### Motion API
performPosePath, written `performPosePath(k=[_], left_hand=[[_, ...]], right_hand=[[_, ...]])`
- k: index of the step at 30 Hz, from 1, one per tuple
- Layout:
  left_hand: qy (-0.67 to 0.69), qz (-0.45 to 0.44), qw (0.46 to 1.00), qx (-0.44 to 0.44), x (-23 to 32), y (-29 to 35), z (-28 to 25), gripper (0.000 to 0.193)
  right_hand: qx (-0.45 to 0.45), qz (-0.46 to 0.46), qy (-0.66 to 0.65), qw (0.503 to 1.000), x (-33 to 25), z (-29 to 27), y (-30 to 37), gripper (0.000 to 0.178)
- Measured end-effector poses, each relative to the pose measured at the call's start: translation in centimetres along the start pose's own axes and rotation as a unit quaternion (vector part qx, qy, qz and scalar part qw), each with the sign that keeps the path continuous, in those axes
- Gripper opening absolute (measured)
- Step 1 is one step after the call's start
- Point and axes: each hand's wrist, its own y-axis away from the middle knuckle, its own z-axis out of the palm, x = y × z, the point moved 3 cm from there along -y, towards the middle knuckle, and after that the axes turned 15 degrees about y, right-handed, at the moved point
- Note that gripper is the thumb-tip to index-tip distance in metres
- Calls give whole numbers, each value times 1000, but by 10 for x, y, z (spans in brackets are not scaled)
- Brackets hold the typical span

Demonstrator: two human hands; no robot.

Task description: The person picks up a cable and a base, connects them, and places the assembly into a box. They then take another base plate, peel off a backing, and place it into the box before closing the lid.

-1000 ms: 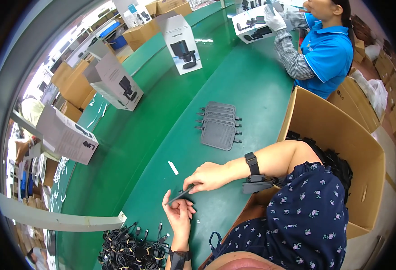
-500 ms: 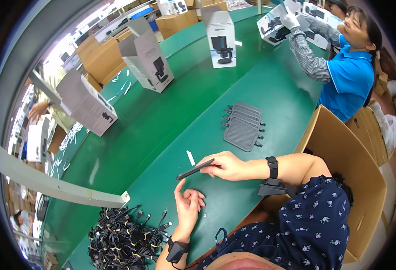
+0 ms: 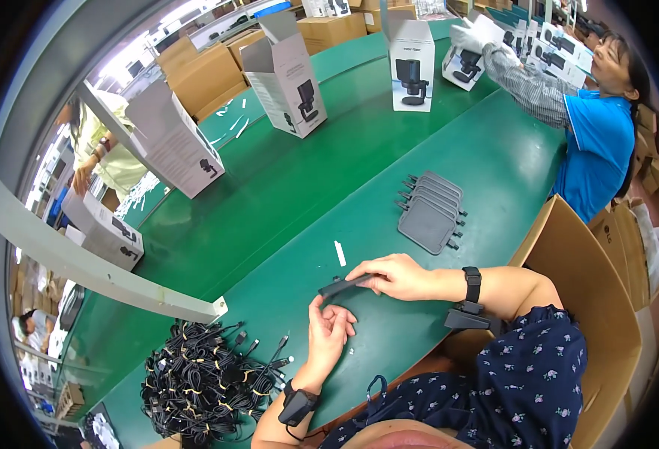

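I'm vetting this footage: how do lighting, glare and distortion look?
Head view: grey frame looks bowed by the fisheye, corners fall black; head view: upper-left background washed out; head view: soft sheen on the green work surface, while right hand and dark flat piece look fairly clear.

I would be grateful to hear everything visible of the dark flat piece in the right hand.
The dark flat piece looks thin and matte, perhaps plastic, seen nearly edge-on, with a small nub at its upper edge. It slants over the green tabletop, left end lower in view. The right hand pinches its right end; the left hand's index fingertip is at the other end, contact unclear.
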Motion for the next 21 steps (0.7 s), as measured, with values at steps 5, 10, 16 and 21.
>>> performPosePath(k=[5, 10, 16, 21], left_hand=[[-29, -5, 999, -20, -1, -1, -2, 51], [-10, -2, 1000, -5, -1, -1, -3, 54], [-13, 8, 1000, -8, -4, 1, -9, 58], [-43, -5, 999, -8, -1, 1, -10, 54]], right_hand=[[73, 25, -17, 997, -3, -5, -1, 14], [103, -9, -128, 986, -6, -10, 1, 13], [73, -16, -30, 997, -9, -8, -1, 21], [-69, 10, 109, 992, -5, 13, 0, 33]])
